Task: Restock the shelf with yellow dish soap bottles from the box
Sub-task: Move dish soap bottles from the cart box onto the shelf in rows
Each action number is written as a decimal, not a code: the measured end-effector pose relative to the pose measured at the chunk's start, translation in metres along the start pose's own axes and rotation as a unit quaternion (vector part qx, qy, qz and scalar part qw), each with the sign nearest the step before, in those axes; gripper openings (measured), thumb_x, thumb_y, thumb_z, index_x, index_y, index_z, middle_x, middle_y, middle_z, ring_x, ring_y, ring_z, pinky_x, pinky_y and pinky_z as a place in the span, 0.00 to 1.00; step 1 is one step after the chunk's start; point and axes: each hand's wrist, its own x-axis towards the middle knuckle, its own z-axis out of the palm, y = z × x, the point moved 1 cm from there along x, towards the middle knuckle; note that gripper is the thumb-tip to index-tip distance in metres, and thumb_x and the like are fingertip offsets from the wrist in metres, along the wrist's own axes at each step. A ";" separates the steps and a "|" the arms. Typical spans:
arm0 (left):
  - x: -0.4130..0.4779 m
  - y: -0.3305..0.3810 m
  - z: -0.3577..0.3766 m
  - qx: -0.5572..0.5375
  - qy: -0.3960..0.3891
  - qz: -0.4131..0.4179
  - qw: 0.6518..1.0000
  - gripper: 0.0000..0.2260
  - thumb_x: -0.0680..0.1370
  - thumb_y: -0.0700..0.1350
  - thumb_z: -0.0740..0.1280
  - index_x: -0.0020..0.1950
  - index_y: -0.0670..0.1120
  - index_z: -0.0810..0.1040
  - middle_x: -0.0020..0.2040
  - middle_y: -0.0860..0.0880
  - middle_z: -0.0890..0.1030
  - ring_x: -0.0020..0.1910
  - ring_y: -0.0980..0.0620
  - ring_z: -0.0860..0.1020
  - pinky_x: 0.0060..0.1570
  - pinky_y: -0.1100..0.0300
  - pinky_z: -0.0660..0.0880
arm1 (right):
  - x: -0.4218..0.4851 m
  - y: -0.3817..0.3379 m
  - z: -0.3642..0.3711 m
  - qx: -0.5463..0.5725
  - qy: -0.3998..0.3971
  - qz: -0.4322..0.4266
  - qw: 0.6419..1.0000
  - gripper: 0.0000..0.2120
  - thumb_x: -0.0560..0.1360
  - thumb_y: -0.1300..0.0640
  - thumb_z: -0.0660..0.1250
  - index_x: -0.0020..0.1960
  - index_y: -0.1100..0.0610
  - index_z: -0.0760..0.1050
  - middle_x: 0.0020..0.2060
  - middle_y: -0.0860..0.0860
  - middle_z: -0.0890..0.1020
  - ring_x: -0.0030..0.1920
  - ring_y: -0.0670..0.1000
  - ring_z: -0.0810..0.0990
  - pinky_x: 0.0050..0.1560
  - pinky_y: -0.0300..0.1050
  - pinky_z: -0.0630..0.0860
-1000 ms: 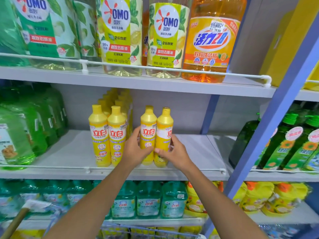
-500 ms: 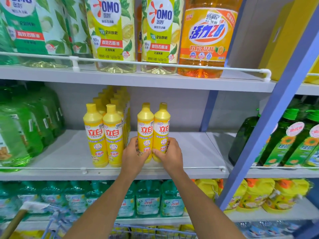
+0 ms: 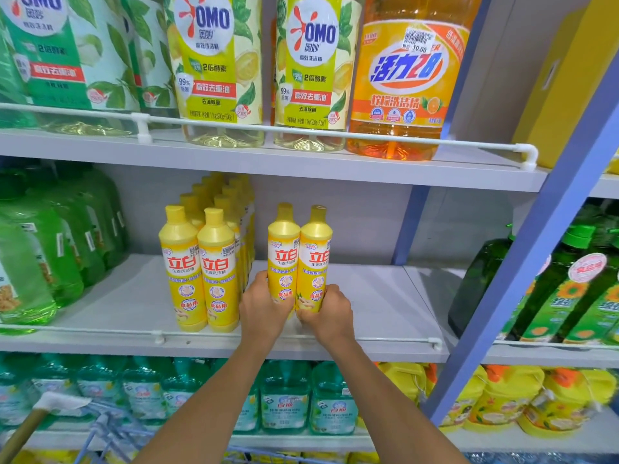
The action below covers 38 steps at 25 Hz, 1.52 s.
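Bright even light, wide-angle edge distortion.

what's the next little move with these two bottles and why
Probably ease both left against the stocked yellow rows, then release. The left hand grips one bottle, the right hand the other bottle, both upright behind the rail, with a gap to those rows.

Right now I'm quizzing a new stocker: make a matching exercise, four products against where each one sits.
1. big orange detergent bottle
2. pair of yellow plastic dish soap bottles
3. teal clear-plastic bottles
4. dark green sunflower-label bottles

A. lower shelf
B. gripped by left hand and right hand
C. right-hand bay
D. upper shelf

Pairs: 1-D, 2-B, 3-A, 4-C
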 end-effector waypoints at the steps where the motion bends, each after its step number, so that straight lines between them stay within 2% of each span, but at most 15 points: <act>1: 0.001 0.003 0.003 0.009 0.008 -0.006 1.000 0.25 0.68 0.48 0.80 0.61 0.41 0.77 0.53 0.43 0.84 0.49 0.43 0.82 0.45 0.59 0.73 | 0.003 0.000 0.002 0.003 0.005 0.006 1.000 0.24 0.69 0.42 0.77 0.55 0.56 0.74 0.51 0.53 0.82 0.50 0.55 0.83 0.47 0.48 0.80; 4: 0.011 0.008 0.014 0.017 0.013 -0.030 0.999 0.27 0.67 0.47 0.80 0.61 0.40 0.76 0.54 0.41 0.83 0.50 0.41 0.82 0.45 0.58 0.72 | 0.017 0.001 0.007 0.009 0.008 0.015 1.000 0.24 0.70 0.43 0.77 0.56 0.56 0.74 0.52 0.54 0.83 0.50 0.55 0.82 0.45 0.44 0.76; 10: 0.049 -0.002 0.046 0.043 0.006 -0.085 0.995 0.28 0.66 0.49 0.80 0.60 0.43 0.73 0.55 0.42 0.81 0.51 0.41 0.81 0.47 0.53 0.77 | 0.057 0.007 0.018 0.022 0.016 0.008 1.000 0.28 0.67 0.39 0.78 0.58 0.54 0.74 0.53 0.52 0.82 0.51 0.54 0.82 0.51 0.49 0.81; 13: 0.073 -0.011 0.064 0.039 0.008 -0.107 0.994 0.28 0.66 0.49 0.80 0.61 0.43 0.73 0.55 0.42 0.81 0.52 0.41 0.80 0.47 0.52 0.75 | 0.082 0.010 0.028 0.029 0.021 0.002 0.999 0.28 0.65 0.39 0.79 0.58 0.52 0.75 0.52 0.50 0.82 0.51 0.52 0.82 0.52 0.49 0.82; 17: 0.097 -0.029 0.083 0.025 0.024 -0.118 0.992 0.25 0.67 0.49 0.79 0.59 0.43 0.74 0.54 0.42 0.81 0.52 0.40 0.79 0.45 0.53 0.73 | 0.109 0.017 0.041 0.052 0.037 -0.020 0.998 0.24 0.65 0.43 0.80 0.54 0.52 0.77 0.49 0.50 0.83 0.50 0.53 0.82 0.51 0.51 0.80; 20: 0.107 -0.047 0.097 0.001 0.032 -0.102 0.994 0.26 0.67 0.50 0.79 0.60 0.46 0.74 0.55 0.44 0.81 0.53 0.42 0.80 0.50 0.51 0.78 | 0.126 0.023 0.050 0.070 0.043 -0.013 0.997 0.25 0.61 0.45 0.81 0.52 0.51 0.77 0.47 0.48 0.83 0.48 0.51 0.82 0.47 0.47 0.80; 25: 0.126 -0.062 0.109 -0.042 0.040 -0.109 0.992 0.27 0.63 0.55 0.79 0.58 0.50 0.78 0.51 0.47 0.84 0.49 0.45 0.82 0.50 0.49 0.81 | 0.150 0.023 0.057 0.075 0.038 -0.024 0.996 0.25 0.62 0.47 0.82 0.56 0.50 0.79 0.49 0.48 0.86 0.48 0.50 0.84 0.44 0.39 0.74; 28: 0.130 -0.063 0.111 -0.059 0.042 -0.107 0.992 0.26 0.62 0.52 0.81 0.58 0.49 0.80 0.50 0.49 0.85 0.47 0.48 0.83 0.49 0.53 0.81 | 0.158 0.024 0.061 0.073 0.043 -0.026 0.996 0.25 0.62 0.48 0.82 0.56 0.51 0.79 0.49 0.48 0.86 0.49 0.51 0.85 0.45 0.39 0.75; 30: 0.129 -0.064 0.111 -0.087 0.044 -0.119 0.988 0.28 0.59 0.53 0.81 0.57 0.51 0.79 0.49 0.51 0.85 0.46 0.50 0.84 0.49 0.51 0.83 | 0.160 0.024 0.061 0.073 0.045 -0.028 0.996 0.25 0.62 0.48 0.82 0.56 0.51 0.79 0.49 0.48 0.86 0.49 0.51 0.84 0.46 0.39 0.75; 38: 0.128 -0.067 0.111 -0.084 0.052 -0.111 0.989 0.26 0.62 0.47 0.83 0.57 0.46 0.80 0.52 0.46 0.85 0.49 0.46 0.83 0.51 0.47 0.82 | 0.159 0.027 0.063 0.085 0.045 -0.039 0.995 0.26 0.63 0.46 0.82 0.58 0.51 0.79 0.51 0.48 0.86 0.50 0.50 0.84 0.49 0.43 0.79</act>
